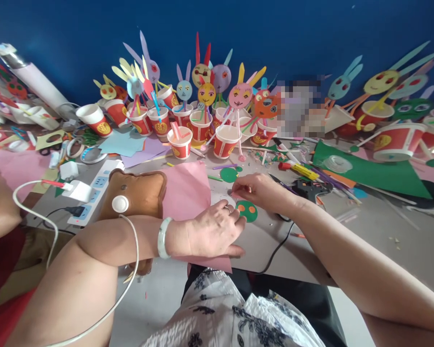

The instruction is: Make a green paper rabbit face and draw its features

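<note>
My left hand (217,230) rests on the table edge over pink paper, palm down. Its fingers are bent but loose, the thumb apart from them, and the fingertips are at the left edge of a green paper disc (251,211) with two orange circles on it. Just beyond that disc, my right hand (257,192) has thumb and forefinger pinched together above the table; whatever is between them is too small to make out. Farther back lies a plain green paper disc (229,174), with a thin green stick (215,178) beside it.
Paper-cup figures with rabbit ears (241,96) line the back wall. A brown hand warmer (135,195) and a white power strip (97,190) lie left, their cables crossing my arm. A black glue gun (309,190), pens and green sheet (369,171) are right. A person's arm (0,207) shows far left.
</note>
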A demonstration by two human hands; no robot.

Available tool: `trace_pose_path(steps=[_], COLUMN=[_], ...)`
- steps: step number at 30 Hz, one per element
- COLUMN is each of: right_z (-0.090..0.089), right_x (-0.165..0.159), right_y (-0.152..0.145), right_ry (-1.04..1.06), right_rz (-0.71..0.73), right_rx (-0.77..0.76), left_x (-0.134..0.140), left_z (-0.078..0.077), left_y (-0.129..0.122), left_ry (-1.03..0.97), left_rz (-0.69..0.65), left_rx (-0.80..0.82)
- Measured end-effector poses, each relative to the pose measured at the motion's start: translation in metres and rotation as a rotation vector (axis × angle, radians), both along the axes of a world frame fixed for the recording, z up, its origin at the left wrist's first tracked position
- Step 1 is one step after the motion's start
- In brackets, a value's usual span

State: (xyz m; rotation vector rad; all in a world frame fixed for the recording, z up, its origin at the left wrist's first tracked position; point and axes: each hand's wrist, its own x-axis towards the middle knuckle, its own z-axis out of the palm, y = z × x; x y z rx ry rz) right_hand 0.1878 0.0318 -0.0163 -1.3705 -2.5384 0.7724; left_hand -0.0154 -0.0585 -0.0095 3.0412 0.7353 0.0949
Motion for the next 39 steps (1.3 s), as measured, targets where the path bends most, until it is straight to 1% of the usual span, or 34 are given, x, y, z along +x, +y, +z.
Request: trace_pose_path(steps=[4, 6, 13, 17, 21, 25, 28, 34, 37, 39], right_z=[0.001, 0.002, 0.003, 0.002, 0.001, 0.001, 0.000, 0.000, 0.001, 0.000], right_x=[0.002, 0.003, 0.006, 0.009, 0.013, 0.017, 0.018, 0.022, 0.024, 0.024], right_y=[0.001, 0.001, -0.002, -0.003, -0.002, -0.001, 0.001, 0.004, 0.004, 0.003], right_ry=[0.115, 0.175, 0.242, 0.244, 0.255, 0.211, 0.157, 0.135, 0.126, 0.106], right_rz=[0.177, 0.214, 0.091, 0.058, 0.031, 0.055, 0.066, 0.130, 0.151, 0.134], right_rx=[0.053, 0.047, -0.053, -0.024, 0.042, 0.117, 0.155, 0.145, 0.134, 0.126], left_x=[0.000, -0.001, -0.001, 0.000, 0.000, -0.001, -0.002, -0.001, -0.001, -0.002], left_z=[0.004, 0.005, 0.008, 0.006, 0.007, 0.010, 0.008, 0.000, 0.000, -0.001], left_y=[0.000, -0.001, -0.001, -0.001, -0.002, 0.000, 0.004, 0.011, 0.012, 0.011], left_ry=[-0.012, -0.003, 0.020, 0.037, 0.030, 0.034, 0.029, 0.005, 0.016, 0.029], left_rz=[0.009, 0.014, 0.009, 0.027, 0.047, 0.084, 0.107, 0.123, 0.130, 0.125], left_rx=[-0.015, -0.014, -0.007, -0.014, 0.000, -0.023, -0.046, -0.105, -0.102, -0.084])
